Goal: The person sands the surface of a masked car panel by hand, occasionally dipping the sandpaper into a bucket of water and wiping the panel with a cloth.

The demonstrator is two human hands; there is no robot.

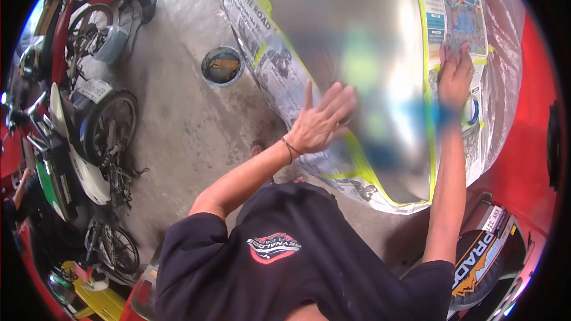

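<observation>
A shiny silver car panel [333,30] is framed by yellow-green masking tape [427,41] and newspaper sheets [259,30]. My left hand [318,120] is open with fingers spread, over the panel's left taped border. On the right side, my right hand [455,77] has its fingers stretched out over the newspaper covering [470,18], just beyond the tape line. Below its wrist, a blue-edged ring [472,110] shows against the paper. Blurred reflections cross the panel's middle.
Clear plastic film [502,53] hangs past the newspaper on the right, beside a red surface [532,142]. A round bucket [222,66] stands on the concrete floor [184,125]. Motorcycles [110,125] line the left. A spare-wheel cover [476,267] marked PRADO is behind me at right.
</observation>
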